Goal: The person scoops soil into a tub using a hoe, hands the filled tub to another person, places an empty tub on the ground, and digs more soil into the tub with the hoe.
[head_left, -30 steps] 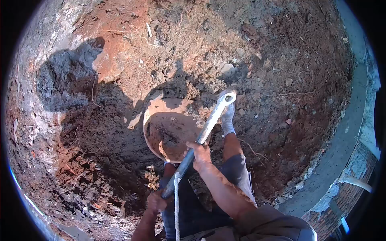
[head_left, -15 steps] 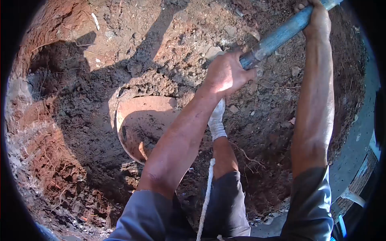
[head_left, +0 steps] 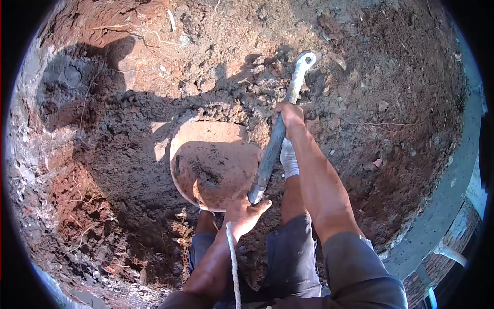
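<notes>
My right hand (head_left: 292,117) is wrapped round the middle of a digging tool with a grey pipe handle (head_left: 271,154). Beyond that hand the tool runs into a pale metal end (head_left: 298,77) with a ring-shaped eye at its tip. My left hand (head_left: 243,210) is at the handle's butt end, its thumb stretched out to the right and its fingers mostly hidden beneath. Left of the handle lies a round, shallow, pinkish basin (head_left: 213,170) with some dirt in it, partly in shadow.
I stand in a round earth pit. A white-covered foot (head_left: 289,157) is right of the basin. A white rope (head_left: 234,265) hangs before me. A concrete rim (head_left: 442,195) curves along the right, with brickwork (head_left: 455,232) beyond. Thin roots stick out of the soil (head_left: 381,123).
Both hands have come down and left with the tool, from the upper right to the middle. The tool now stands steeper, and its ring end has come into view.
</notes>
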Available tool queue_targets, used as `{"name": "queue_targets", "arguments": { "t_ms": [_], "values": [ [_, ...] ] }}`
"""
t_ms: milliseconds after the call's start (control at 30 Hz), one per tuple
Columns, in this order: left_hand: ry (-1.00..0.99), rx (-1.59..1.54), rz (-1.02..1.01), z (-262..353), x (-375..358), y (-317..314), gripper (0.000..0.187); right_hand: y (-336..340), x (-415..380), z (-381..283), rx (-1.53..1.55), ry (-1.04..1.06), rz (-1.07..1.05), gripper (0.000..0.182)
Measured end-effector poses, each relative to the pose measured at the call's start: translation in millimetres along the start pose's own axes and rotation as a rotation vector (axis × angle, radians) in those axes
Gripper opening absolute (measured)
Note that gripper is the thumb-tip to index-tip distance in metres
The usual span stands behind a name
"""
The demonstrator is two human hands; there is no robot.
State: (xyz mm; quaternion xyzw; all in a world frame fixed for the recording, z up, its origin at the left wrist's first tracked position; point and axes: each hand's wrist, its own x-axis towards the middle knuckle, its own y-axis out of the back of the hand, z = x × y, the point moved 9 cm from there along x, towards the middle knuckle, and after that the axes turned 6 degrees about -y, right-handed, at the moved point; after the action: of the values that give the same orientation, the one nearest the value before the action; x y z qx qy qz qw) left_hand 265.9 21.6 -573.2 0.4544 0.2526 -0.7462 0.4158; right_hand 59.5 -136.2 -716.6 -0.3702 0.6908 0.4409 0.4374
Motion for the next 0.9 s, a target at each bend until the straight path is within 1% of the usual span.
{"name": "queue_targets", "arguments": {
  "t_ms": [33,67,100,167,200,267,333,367,400,433,467,500,533,567,600,633,667,700,733,767,800,833,867,900],
  "values": [
    [0.005,-0.015,0.034,-8.9,-15.1,-3.0,0.048,-6.2,-0.2,16.4,-0.039,-0.021,-0.001,0.012],
    [-0.026,-0.088,0.067,-24.7,-15.3,-9.3,0.047,-8.7,-5.1,30.5,-0.078,-0.039,0.005,0.013],
    [-0.058,-0.161,0.098,-40.3,-15.3,-15.4,0.047,-12.1,-9.9,33.4,-0.095,-0.015,0.014,0.014],
    [-0.038,-0.346,0.111,-50.9,-19.7,-9.0,0.047,-28.7,-28.2,36.7,-0.106,0.043,0.026,0.015],
    [-0.066,-0.240,0.070,-55.1,-25.3,1.6,0.049,-30.9,-37.7,38.0,-0.083,0.040,0.026,0.016],
    [-0.125,-0.040,0.061,-53.2,-35.5,38.8,0.050,-41.3,-60.7,34.7,0.054,0.145,-0.005,0.016],
    [-0.020,0.183,-0.017,-75.4,-72.6,72.7,0.052,-36.9,-99.4,85.1,0.137,0.152,0.021,0.015],
    [-0.024,0.123,0.009,-114.0,-87.3,81.2,0.056,-43.9,-117.5,99.1,0.180,0.180,0.039,0.014],
    [-0.030,0.063,0.035,-152.6,-102.1,89.8,0.060,-54.9,-143.9,121.6,0.243,0.191,-0.001,0.015],
    [0.107,0.426,0.094,-164.7,-126.5,113.0,0.060,-60.9,-168.6,155.1,0.292,0.148,0.045,0.016],
    [0.143,0.521,0.154,-179.2,-149.9,127.3,0.057,-76.6,-184.0,191.0,0.376,0.153,-0.039,0.018],
    [0.243,0.529,0.186,-203.1,-171.5,138.1,0.049,-90.6,-202.7,227.2,0.404,0.038,-0.056,0.019],
    [0.377,0.484,0.215,-239.7,-192.5,142.5,0.043,-104.5,-222.7,263.8,0.433,-0.078,-0.071,0.020],
    [0.422,0.500,0.308,-258.2,-216.3,146.7,0.045,-113.4,-233.4,299.1,0.388,-0.303,-0.103,0.024],
    [0.458,0.550,0.348,-284.3,-237.5,136.5,0.044,-116.8,-235.0,319.2,0.384,-0.374,-0.103,0.021],
    [0.375,0.562,0.369,-275.6,-237.9,127.5,0.044,-113.9,-240.8,307.4,0.399,-0.351,-0.103,0.018],
    [0.292,0.576,0.388,-246.1,-236.7,124.1,0.045,-111.2,-235.5,290.9,0.416,-0.310,-0.141,0.019],
    [0.387,0.490,0.280,-235.8,-231.9,114.1,0.045,-99.2,-228.1,272.1,0.429,-0.282,-0.130,0.020],
    [0.310,0.451,0.291,-223.0,-208.8,110.0,0.045,-88.8,-223.8,247.0,0.441,-0.253,-0.120,0.021],
    [0.223,0.482,0.297,-199.2,-178.8,106.5,0.041,-71.7,-216.0,204.6,0.474,-0.178,-0.116,0.021],
    [0.110,0.469,0.295,-152.3,-145.5,104.5,0.038,-54.6,-209.0,162.0,0.506,-0.102,-0.114,0.020],
    [-0.019,0.230,0.290,-118.7,-107.9,96.1,0.035,-40.0,-201.3,110.4,0.538,0.000,-0.178,0.019],
    [-0.191,0.440,0.355,-60.8,-86.8,90.1,0.037,-11.8,-203.5,58.8,0.536,0.083,-0.149,0.016],
    [-0.232,0.337,0.278,-1.4,-68.4,80.6,0.039,25.3,-197.3,10.9,0.484,0.209,-0.046,0.015]
  ]
}}
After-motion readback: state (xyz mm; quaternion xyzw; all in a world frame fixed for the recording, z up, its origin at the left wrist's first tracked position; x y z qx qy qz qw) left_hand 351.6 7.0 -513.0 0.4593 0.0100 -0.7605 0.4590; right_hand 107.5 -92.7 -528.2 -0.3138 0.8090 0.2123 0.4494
